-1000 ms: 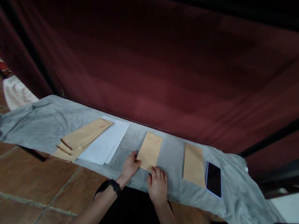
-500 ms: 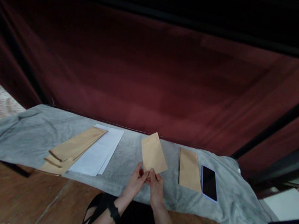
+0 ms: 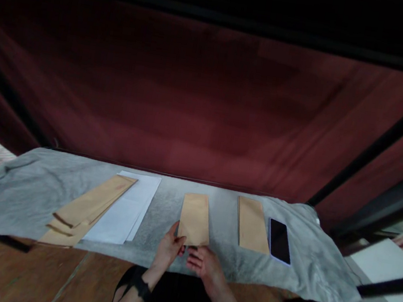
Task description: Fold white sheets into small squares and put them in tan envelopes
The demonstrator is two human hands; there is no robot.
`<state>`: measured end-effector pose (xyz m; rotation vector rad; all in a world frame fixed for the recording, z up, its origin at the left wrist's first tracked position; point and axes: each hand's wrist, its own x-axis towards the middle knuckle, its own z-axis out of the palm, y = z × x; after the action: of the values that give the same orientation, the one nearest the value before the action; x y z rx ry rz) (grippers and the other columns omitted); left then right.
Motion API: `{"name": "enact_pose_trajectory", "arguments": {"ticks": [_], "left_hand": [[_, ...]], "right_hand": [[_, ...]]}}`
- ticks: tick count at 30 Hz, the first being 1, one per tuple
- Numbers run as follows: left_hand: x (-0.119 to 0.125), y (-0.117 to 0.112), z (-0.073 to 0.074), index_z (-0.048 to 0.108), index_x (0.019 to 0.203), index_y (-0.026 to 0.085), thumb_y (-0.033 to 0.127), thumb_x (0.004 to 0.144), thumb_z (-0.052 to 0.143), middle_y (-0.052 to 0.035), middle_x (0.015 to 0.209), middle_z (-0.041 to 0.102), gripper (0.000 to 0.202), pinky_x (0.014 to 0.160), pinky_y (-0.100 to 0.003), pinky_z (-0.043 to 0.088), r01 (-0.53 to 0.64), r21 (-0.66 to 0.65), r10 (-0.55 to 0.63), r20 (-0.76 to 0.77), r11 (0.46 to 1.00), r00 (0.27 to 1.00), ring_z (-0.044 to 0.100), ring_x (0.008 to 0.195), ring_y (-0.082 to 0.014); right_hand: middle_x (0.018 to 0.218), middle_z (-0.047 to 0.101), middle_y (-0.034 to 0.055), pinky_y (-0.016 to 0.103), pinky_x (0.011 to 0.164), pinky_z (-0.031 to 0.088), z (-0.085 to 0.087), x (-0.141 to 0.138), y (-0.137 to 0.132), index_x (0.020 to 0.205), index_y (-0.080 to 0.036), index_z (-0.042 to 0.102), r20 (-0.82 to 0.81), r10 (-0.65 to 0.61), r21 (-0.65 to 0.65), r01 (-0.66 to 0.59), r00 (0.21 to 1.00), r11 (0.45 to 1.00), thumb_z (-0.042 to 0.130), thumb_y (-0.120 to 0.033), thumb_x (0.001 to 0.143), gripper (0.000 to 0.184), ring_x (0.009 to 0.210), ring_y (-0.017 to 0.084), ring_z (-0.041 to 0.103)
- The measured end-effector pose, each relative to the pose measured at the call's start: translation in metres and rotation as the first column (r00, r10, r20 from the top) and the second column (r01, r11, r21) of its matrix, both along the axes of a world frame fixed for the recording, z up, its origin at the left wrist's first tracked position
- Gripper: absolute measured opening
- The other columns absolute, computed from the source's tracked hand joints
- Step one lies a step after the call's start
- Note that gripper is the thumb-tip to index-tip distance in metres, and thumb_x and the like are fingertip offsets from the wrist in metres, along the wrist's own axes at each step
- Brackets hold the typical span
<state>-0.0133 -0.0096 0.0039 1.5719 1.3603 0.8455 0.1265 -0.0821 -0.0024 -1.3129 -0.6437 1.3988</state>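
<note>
One brown envelope directly ahead of both hands, over grey cloth; whether lifted, cannot tell. Step in hand, apparently: handling envelope by near edge. Next move likely calls for steady left pinch, right fingers kept gentle at edge. Left hand grips near-left corner, thumb on top. Right hand open, fingers loosely spread, pointing leftward beside near-right corner; contact unclear.

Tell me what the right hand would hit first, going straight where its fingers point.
The right hand would probably meet the left hand, just across a narrow gap; depth is unclear, so it might brush the middle envelope first.
</note>
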Motion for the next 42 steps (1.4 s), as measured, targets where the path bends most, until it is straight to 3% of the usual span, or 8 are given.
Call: {"name": "enact_pose_trajectory", "arguments": {"ticks": [4, 8, 11, 15, 19, 22, 32, 42], "left_hand": [[0.004, -0.006, 0.01, 0.033, 0.154, 0.014, 0.03, 0.096, 0.052, -0.002, 0.072, 0.073, 0.063, 0.064, -0.028, 0.051, -0.003, -0.156, -0.042, -0.288, 0.988, 0.957, 0.07, 0.061, -0.0189], [0.009, -0.007, 0.019, 0.036, 0.153, 0.017, 0.025, 0.095, 0.053, -0.011, 0.113, 0.075, 0.06, 0.081, -0.028, 0.049, -0.003, -0.098, -0.047, -0.512, 0.995, 0.857, 0.072, 0.098, -0.0222], [0.009, -0.011, 0.024, 0.034, 0.154, 0.018, 0.025, 0.097, 0.051, -0.0106, 0.113, 0.075, 0.06, 0.082, -0.028, 0.049, 0.026, -0.105, -0.082, -0.578, 0.994, 0.812, 0.071, 0.102, -0.0226], [0.008, -0.021, 0.027, 0.052, 0.143, 0.02, 0.027, 0.099, 0.045, -0.011, 0.1, 0.076, 0.045, 0.083, -0.036, 0.051, 0.067, 0.027, -0.025, -0.738, 0.997, 0.674, 0.072, 0.095, -0.0265], [0.021, -0.013, 0.018, 0.06, 0.135, 0.021, 0.027, 0.101, 0.04, -0.012, 0.13, 0.066, 0.04, 0.104, -0.046, 0.043, 0.29, 0.386, 0.098, -0.731, 0.876, 0.675, 0.058, 0.123, -0.0286], [0.039, 0.012, 0.002, 0.046, 0.148, 0.022, 0.035, 0.103, 0.038, -0.0098, 0.155, 0.045, 0.048, 0.117, -0.048, 0.032, 0.417, 0.473, 0.045, -0.701, 0.776, 0.712, 0.037, 0.145, -0.0278], [0.078, 0.097, -0.016, 0.036, 0.155, 0.016, 0.045, 0.104, 0.027, -0.0116, 0.161, 0.036, 0.059, 0.122, -0.052, 0.021, 0.458, 0.326, -0.037, -0.782, 0.827, 0.623, 0.026, 0.151, -0.027], [0.088, 0.113, -0.014, 0.038, 0.154, 0.017, 0.041, 0.104, 0.026, -0.0083, 0.161, 0.037, 0.056, 0.124, -0.049, 0.019, 0.54, 0.296, -0.13, -0.777, 0.788, 0.616, 0.025, 0.152, -0.0241]], "right_hand": [[0.088, 0.075, 0.0088, 0.041, 0.073, 0.061, -0.003, 0.022, -0.014, 0.1, -0.021, 0.068, 0.344, -0.066, 0.048, 0.053, 0.937, 0.997, 0.051, -0.044, 0.088, 0.031, 0.078, 0.025, 0.073], [0.125, 0.069, 0.0087, 0.043, 0.106, 0.049, 0.003, 0.032, -0.02, 0.122, -0.023, 0.068, 0.843, -0.197, 0.329, -0.191, 0.5, 0.925, 0.04, -0.027, 0.097, 0.037, 0.118, 0.024, 0.064], [0.144, 0.059, 0.0056, 0.044, 0.117, 0.039, 0.003, 0.032, -0.021, 0.141, -0.024, 0.056, 0.957, -0.206, 0.279, -0.449, 0.204, 0.849, 0.045, -0.023, 0.099, 0.043, 0.134, 0.022, 0.052], [0.151, 0.05, 0.0048, 0.043, 0.12, 0.035, -0.005, 0.032, -0.023, 0.152, -0.024, 0.042, 0.974, -0.227, 0.201, -0.536, 0.019, 0.82, 0.052, -0.027, 0.099, 0.053, 0.139, 0.021, 0.048], [0.152, 0.049, 0.0046, 0.044, 0.12, 0.034, -0.011, 0.033, -0.023, 0.152, -0.023, 0.041, 0.972, -0.235, 0.205, -0.533, 0.011, 0.821, 0.051, -0.028, 0.1, 0.054, 0.139, 0.022, 0.047], [0.148, 0.054, 0.0048, 0.044, 0.119, 0.036, -0.013, 0.031, -0.022, 0.148, -0.022, 0.048, 0.967, -0.254, 0.231, -0.52, 0.026, 0.823, 0.052, -0.028, 0.098, 0.05, 0.137, 0.023, 0.05], [0.143, 0.059, 0.008, 0.043, 0.115, 0.045, -0.013, 0.027, -0.017, 0.144, -0.02, 0.051, 0.936, -0.338, 0.342, -0.493, 0.101, 0.8, 0.053, -0.028, 0.095, 0.05, 0.133, 0.023, 0.055], [0.142, 0.06, 0.007, 0.046, 0.11, 0.05, -0.013, 0.04, -0.019, 0.143, -0.021, 0.05, 0.935, -0.322, 0.348, -0.555, 0.148, 0.755, 0.047, -0.008, 0.09, 0.055, 0.134, 0.022, 0.053]]}}
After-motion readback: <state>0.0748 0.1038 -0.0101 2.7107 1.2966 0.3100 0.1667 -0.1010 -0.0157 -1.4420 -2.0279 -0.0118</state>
